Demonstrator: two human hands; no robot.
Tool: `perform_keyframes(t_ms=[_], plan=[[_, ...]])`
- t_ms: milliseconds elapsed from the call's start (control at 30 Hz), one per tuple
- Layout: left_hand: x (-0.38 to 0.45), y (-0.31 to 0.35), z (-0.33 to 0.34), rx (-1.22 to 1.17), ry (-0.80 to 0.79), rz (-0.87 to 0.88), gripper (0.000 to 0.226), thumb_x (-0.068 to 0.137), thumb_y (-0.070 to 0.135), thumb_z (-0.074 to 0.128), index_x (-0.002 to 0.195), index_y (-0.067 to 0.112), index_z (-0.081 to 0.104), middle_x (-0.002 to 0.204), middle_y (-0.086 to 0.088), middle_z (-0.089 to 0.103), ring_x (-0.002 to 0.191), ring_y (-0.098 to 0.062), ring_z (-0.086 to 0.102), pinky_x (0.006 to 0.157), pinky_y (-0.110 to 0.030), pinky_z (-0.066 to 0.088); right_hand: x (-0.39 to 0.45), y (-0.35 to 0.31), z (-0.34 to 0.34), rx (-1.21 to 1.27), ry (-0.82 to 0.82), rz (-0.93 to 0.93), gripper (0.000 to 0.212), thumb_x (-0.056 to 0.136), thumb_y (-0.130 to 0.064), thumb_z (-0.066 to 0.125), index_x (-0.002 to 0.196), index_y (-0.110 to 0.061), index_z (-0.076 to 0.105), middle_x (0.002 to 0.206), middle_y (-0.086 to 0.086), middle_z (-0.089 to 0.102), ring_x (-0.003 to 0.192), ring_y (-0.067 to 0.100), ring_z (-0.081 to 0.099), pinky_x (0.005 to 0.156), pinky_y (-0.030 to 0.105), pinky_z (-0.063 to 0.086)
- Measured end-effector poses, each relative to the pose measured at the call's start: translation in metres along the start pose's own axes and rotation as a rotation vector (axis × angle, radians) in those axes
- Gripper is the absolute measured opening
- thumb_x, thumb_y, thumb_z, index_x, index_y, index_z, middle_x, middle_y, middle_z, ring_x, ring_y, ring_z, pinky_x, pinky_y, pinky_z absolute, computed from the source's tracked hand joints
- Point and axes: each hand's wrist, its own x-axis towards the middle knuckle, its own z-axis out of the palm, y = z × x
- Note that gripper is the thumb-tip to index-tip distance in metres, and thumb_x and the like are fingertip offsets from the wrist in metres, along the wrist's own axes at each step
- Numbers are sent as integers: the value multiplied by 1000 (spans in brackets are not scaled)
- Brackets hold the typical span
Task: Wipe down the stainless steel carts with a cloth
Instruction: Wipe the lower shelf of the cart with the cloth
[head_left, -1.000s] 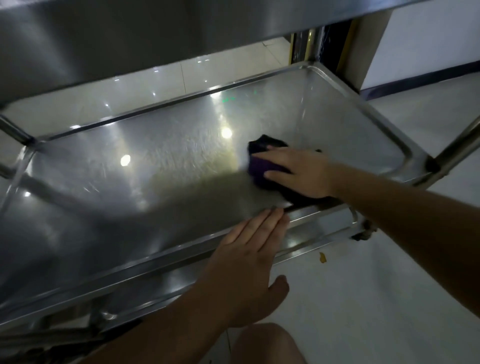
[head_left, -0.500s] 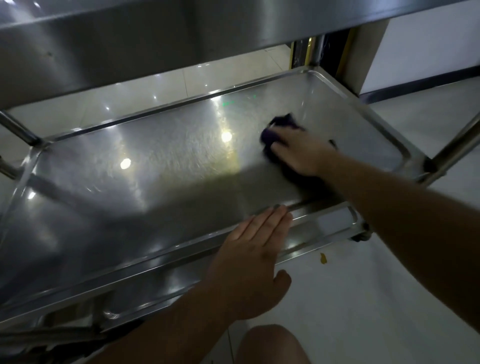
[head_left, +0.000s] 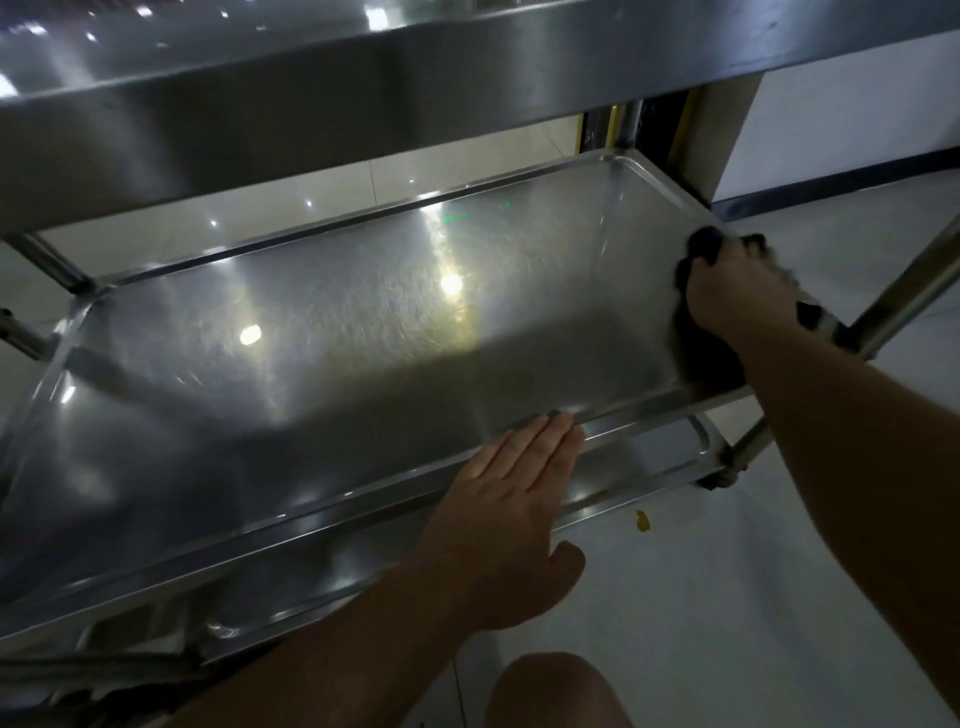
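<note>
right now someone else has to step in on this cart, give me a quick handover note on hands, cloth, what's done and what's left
Right hand: grips the dark cloth at the right rim of the middle shelf.
Left hand: fingers flat on that shelf's near rim, steadying the cart.
Done: cannot tell for sure; the middle shelf's surface shows faint swirl marks over most of its face.
Left: the rest of the middle shelf's rims and corners, the lower shelf beneath, the upper shelf and the posts, as far as can be judged.
Note: a small yellow scrap lies on the floor by the cart.
</note>
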Motion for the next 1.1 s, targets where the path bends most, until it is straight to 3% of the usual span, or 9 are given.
perform_keyframes(t_ms=[133, 233, 367, 533, 733, 800, 900, 1000, 1100], plan=[[-2, -2, 3, 2, 6, 10, 93, 90, 56, 29, 167, 27, -14, 174, 12, -24, 155, -2, -27, 129, -34, -9, -49, -39, 3, 86, -241, -457, 53, 106, -47, 43, 155, -29, 36, 149, 14, 51, 132, 38, 51, 108, 45, 38], [-3, -1, 7, 22, 15, 6, 92, 92, 55, 28, 167, 27, -16, 173, 13, -27, 155, -3, -28, 130, -36, -8, -99, -19, -4, 89, -287, -654, 60, 100, -63, 34, 155, -40, 29, 149, 4, 54, 127, 27, 55, 96, 34, 36], [-4, -2, 8, 19, 31, 8, 92, 92, 52, 32, 168, 26, -13, 174, 11, -22, 157, -4, -24, 131, -37, -4, -88, 28, -16, 19, -148, -450, 49, 103, -56, 34, 150, -45, 32, 139, 7, 60, 119, 31, 60, 93, 42, 45], [-4, 1, 7, -5, 25, -6, 95, 89, 54, 33, 168, 26, -13, 175, 11, -21, 157, -4, -25, 131, -39, -3, -28, 35, -8, 2, -12, -97, 49, 100, -41, 33, 135, -10, 48, 131, 26, 59, 120, 47, 56, 104, 60, 46], [-2, 0, 2, -26, 7, 6, 97, 88, 57, 35, 168, 27, -11, 176, 8, -17, 159, -7, -21, 128, -36, -9, 29, -89, 20, -12, -171, -199, 50, 105, -36, 29, 135, -4, 52, 139, 23, 54, 131, 44, 48, 111, 59, 39], [-2, 0, 3, -31, 5, 4, 95, 91, 56, 35, 166, 30, -16, 174, 10, -23, 157, -5, -27, 127, -36, -12, 25, -138, 29, 29, -211, -298, 43, 107, -34, 38, 137, -7, 53, 141, 21, 55, 131, 43, 50, 110, 54, 40], [-3, 1, 4, -47, 7, 2, 95, 92, 53, 41, 167, 30, -14, 175, 10, -20, 158, -6, -24, 127, -36, -9, -21, -187, 39, 112, -341, -658, 40, 106, -38, 46, 143, -25, 55, 142, 12, 60, 129, 35, 56, 105, 39, 40], [-2, 0, 1, -43, 18, 5, 95, 92, 52, 43, 167, 28, -9, 176, 8, -14, 159, -7, -20, 126, -34, -9, -79, -176, 40, 62, -494, -1043, 50, 106, -44, 51, 154, -39, 43, 156, -3, 50, 142, 15, 44, 108, 24, 28], [-2, 0, -1, -44, 4, 5, 98, 90, 49, 46, 168, 26, -8, 176, 7, -14, 158, -7, -20, 127, -33, -10, -93, -129, 24, 68, -562, -1159, 57, 102, -58, 47, 156, -41, 39, 160, -12, 43, 140, -1, 35, 113, 22, 23]])
